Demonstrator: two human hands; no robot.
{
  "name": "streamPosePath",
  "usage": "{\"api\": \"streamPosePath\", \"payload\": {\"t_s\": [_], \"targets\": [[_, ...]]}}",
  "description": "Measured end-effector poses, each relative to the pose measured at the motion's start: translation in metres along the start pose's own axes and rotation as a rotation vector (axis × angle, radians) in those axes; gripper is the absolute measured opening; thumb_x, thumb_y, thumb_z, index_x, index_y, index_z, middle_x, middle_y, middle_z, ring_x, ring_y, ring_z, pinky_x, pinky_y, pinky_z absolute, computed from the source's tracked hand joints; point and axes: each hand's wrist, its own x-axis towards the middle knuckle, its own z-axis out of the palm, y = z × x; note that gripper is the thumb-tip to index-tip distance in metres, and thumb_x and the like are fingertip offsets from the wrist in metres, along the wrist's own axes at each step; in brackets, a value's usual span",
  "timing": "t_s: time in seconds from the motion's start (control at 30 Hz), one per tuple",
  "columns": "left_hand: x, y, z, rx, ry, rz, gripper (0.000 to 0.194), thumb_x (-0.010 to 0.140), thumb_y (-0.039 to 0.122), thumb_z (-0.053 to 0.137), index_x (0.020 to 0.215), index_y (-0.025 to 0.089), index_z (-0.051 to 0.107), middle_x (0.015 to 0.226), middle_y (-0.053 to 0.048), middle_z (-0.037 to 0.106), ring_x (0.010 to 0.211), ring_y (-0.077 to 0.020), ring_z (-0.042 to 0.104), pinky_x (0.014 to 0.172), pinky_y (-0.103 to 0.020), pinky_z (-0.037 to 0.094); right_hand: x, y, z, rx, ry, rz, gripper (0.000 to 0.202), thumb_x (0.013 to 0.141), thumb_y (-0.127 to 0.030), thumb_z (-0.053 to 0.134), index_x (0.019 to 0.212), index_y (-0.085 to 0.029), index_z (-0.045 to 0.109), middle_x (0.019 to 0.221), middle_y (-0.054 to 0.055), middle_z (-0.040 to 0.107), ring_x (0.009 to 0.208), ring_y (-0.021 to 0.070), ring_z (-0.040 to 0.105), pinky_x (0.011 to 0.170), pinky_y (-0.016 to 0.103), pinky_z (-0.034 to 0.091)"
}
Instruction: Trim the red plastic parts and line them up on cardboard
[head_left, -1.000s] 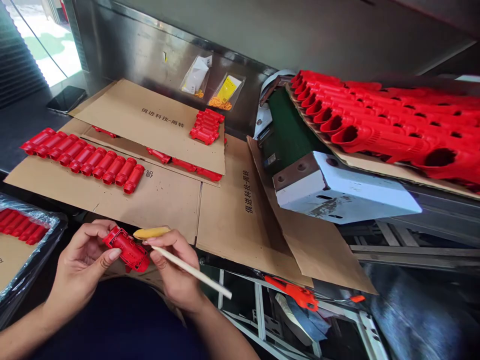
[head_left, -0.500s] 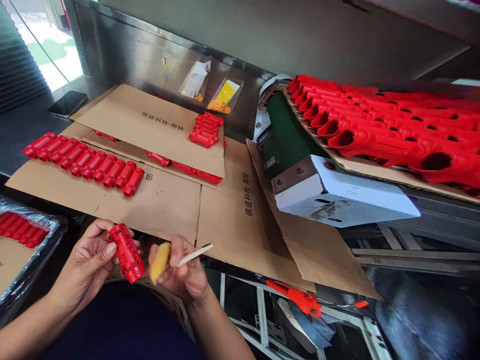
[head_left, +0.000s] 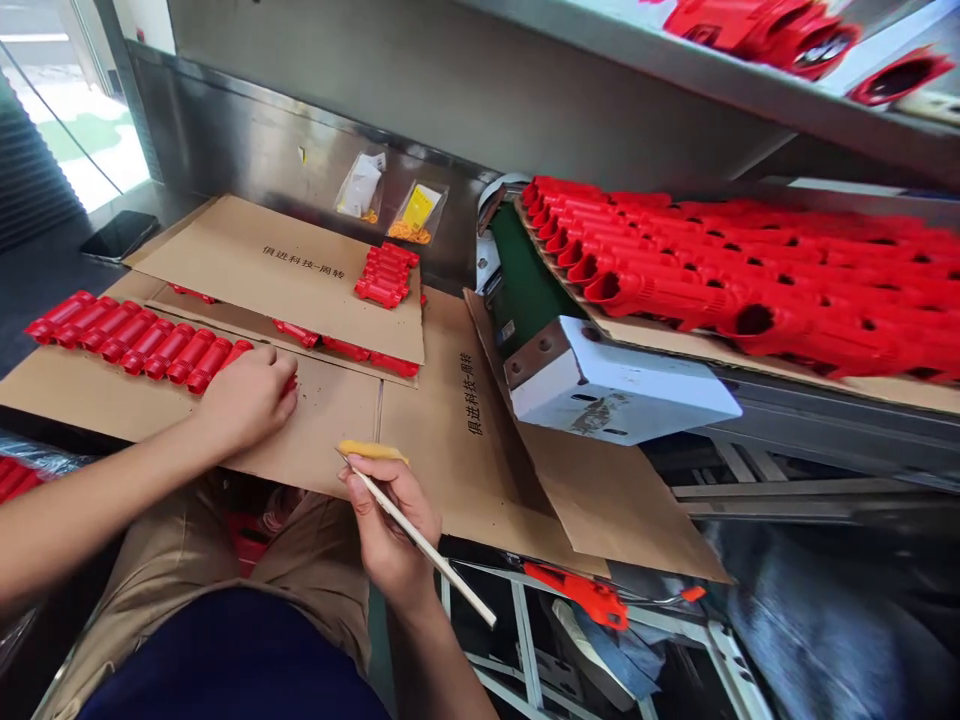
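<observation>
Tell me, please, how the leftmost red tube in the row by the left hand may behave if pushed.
The leftmost red tube is probably stiff, judging by its crisp moulded shape. Its rounded body might roll, though neighbouring tubes likely block one side.

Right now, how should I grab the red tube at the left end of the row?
Probably from above, pinching the red tube by its two ends. It lies on its side, and the neighbouring tube sits close along one flank, so there's little room to squeeze in there. Both its ends look uncovered.
</observation>
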Motion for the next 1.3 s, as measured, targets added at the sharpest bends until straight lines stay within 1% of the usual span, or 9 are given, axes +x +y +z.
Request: {"api": "streamPosePath", "payload": {"t_s": [0.1,0.23,0.43,0.57,0.67,0.9,1.1,1.2,1.3], "targets": [[0.024,0.003,0.004,0.132,-0.040,-0.014,0.028,0.094,0.021,0.057,0.114,0.008,0.073,0.098,-0.028,0.077,0.096,-0.0466,0.074,0.074,-0.050,0.056,-0.003,0.001,-0.009,-0.005,0.033,0.001,0.011,0.103,-0.020,0.069,0.111,-0.024,0.075,0.103,0.008,0.082,0.088,0.0211,0.079,0.079,0.035,0.063],[0.048,0.001,-0.003,0.225,-0.014,0.038,0.037,0.099,0.036,0.059,0.122,0.008,0.068,0.095,-0.026,0.077,0.089,-0.0446,0.074,0.071,-0.047,0.054,-0.008,0.004,-0.029,-0.090,0.054,0.061,0.009,0.103,-0.020,0.067,0.107,-0.024,0.074,0.087,0.004,0.080,0.076,0.0200,0.077,0.069,0.032,0.061],[0.173,0.031,-0.002,0.233,0.125,0.253,0.027,0.100,0.023,0.055,0.117,0.009,0.072,0.121,-0.028,0.070,0.118,-0.0418,0.064,0.095,-0.051,0.049,-0.001,0.000,-0.034,-0.087,0.018,0.078,0.013,0.106,-0.031,0.064,0.099,-0.025,0.073,0.074,0.001,0.079,0.073,0.0205,0.075,0.068,0.032,0.059],[0.229,0.056,0.019,0.190,0.121,0.331,0.023,0.102,0.033,0.068,0.117,0.015,0.072,0.126,-0.014,0.071,0.120,-0.0323,0.065,0.102,-0.051,0.052,-0.003,0.000,-0.036,-0.036,0.031,0.125,0.027,0.110,-0.044,0.061,0.095,-0.025,0.074,0.070,0.000,0.079,0.070,0.0192,0.075,0.066,0.030,0.057],[0.223,0.050,0.027,0.165,0.111,0.326,0.025,0.102,0.035,0.070,0.118,0.017,0.071,0.129,-0.011,0.070,0.122,-0.0315,0.065,0.105,-0.054,0.051,-0.006,0.002,-0.043,-0.042,0.034,0.165,0.036,0.111,-0.047,0.060,0.087,-0.025,0.073,0.067,-0.001,0.078,0.069,0.0190,0.075,0.067,0.030,0.056],[0.160,0.011,0.012,0.081,0.031,0.342,0.030,0.096,0.015,0.057,0.121,0.008,0.070,0.114,-0.026,0.072,0.113,-0.0407,0.066,0.100,-0.053,0.046,0.009,0.009,-0.037,0.019,-0.011,0.262,0.044,0.111,-0.051,0.058,0.079,-0.023,0.072,0.066,0.002,0.078,0.070,0.0206,0.074,0.070,0.033,0.057],[0.195,0.023,0.010,-0.158,0.079,0.323,0.028,0.103,0.038,0.068,0.121,0.019,0.072,0.139,-0.013,0.068,0.131,-0.0339,0.060,0.114,-0.059,0.044,0.012,-0.002,-0.020,0.061,-0.008,0.287,0.043,0.109,-0.054,0.060,0.082,-0.023,0.074,0.067,0.003,0.076,0.076,0.0210,0.074,0.077,0.035,0.058],[0.196,0.027,0.004,-0.329,0.049,0.334,0.036,0.106,0.050,0.063,0.112,0.016,0.074,0.125,-0.010,0.074,0.117,-0.0282,0.069,0.106,-0.051,0.051,0.004,-0.007,-0.023,0.103,0.030,0.339,0.039,0.108,-0.052,0.063,0.086,-0.023,0.074,0.068,0.002,0.074,0.072,0.0190,0.073,0.073,0.032,0.059],[0.155,0.028,-0.008,-0.442,-0.043,0.334,0.036,0.098,0.049,0.072,0.099,0.014,0.076,0.092,-0.009,0.077,0.097,-0.0290,0.072,0.094,-0.042,0.052,-0.001,-0.008,-0.031,0.176,0.154,0.367,0.030,0.104,-0.052,0.070,0.101,-0.023,0.074,0.075,0.000,0.070,0.063,0.0144,0.071,0.062,0.027,0.059]]}}
